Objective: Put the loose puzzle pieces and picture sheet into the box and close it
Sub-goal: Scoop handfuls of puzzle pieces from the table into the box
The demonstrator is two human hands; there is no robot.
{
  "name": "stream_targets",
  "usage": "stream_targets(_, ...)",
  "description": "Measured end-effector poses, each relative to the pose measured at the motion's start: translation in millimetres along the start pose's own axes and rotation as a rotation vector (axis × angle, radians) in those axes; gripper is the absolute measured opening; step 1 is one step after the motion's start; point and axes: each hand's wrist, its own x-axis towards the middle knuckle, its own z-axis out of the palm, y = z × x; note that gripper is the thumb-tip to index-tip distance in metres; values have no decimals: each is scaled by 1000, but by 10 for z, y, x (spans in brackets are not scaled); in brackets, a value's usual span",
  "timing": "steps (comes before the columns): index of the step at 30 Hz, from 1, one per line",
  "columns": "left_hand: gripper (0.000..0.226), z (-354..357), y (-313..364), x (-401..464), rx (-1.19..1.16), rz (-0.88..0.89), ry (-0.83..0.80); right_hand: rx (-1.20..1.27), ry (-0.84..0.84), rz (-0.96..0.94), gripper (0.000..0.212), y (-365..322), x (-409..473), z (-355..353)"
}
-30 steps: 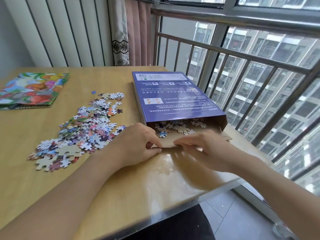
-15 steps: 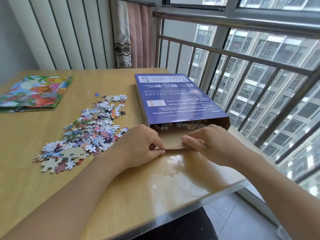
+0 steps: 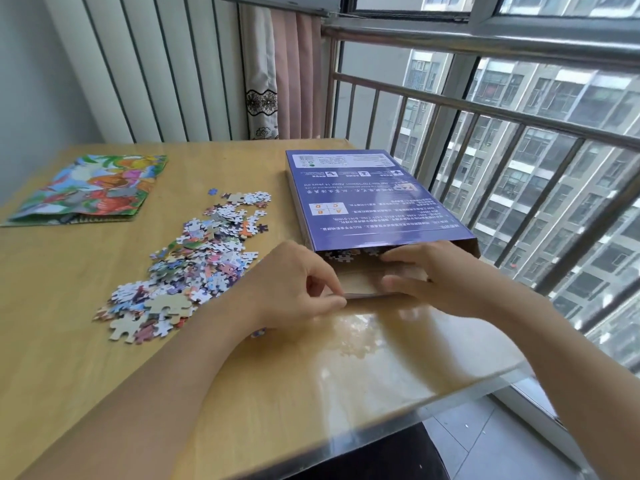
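A flat purple puzzle box [image 3: 374, 202] lies on the wooden table [image 3: 69, 306], its near end open with a brown flap [image 3: 363, 280] folded out toward me. Several pieces [image 3: 341, 256] show just inside the opening. My left hand [image 3: 294, 289] pinches the flap's left corner between thumb and fingers. My right hand [image 3: 436, 278] rests on the flap's right part, fingers reaching to the box mouth. A heap of loose puzzle pieces [image 3: 194, 265] lies left of the box. The colourful picture sheet [image 3: 93, 188] lies flat at the far left.
A metal window railing [image 3: 485, 109] runs along the table's right side, close to the box. A curtain [image 3: 277, 81] hangs at the back corner. The table's near right edge [image 3: 450, 403] drops to a tiled floor.
The pieces that lay spilled on the flap have gone back into the box. My right hand slid forward along the flap to the box mouth; my left hand stayed at the flap's corner.
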Motion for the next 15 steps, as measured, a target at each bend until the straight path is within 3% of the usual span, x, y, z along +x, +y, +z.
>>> stream_targets(3,15,-332,-90,-30,-41,-183,205,243,110,-141,26,-609,-17,-3)
stream_targets(4,15,-465,-185,-49,12,-271,306,270,67,-172,35,-833,36,19)
stream_targets(6,14,-711,-428,-129,202,-512,462,194,-33,-193,75,-1188,205,138)
stream_targets(9,24,-986,-838,-395,436,-961,446,39,-207,-160,118,-1632,509,398)
stream_targets(12,34,-1015,-1040,-525,409,-1148,273,35,-253,-110,108,-1840,783,462)
stream_targets(15,23,-949,-1084,-503,328,-1086,262,165,-105,-25,82,-1901,1267,317)
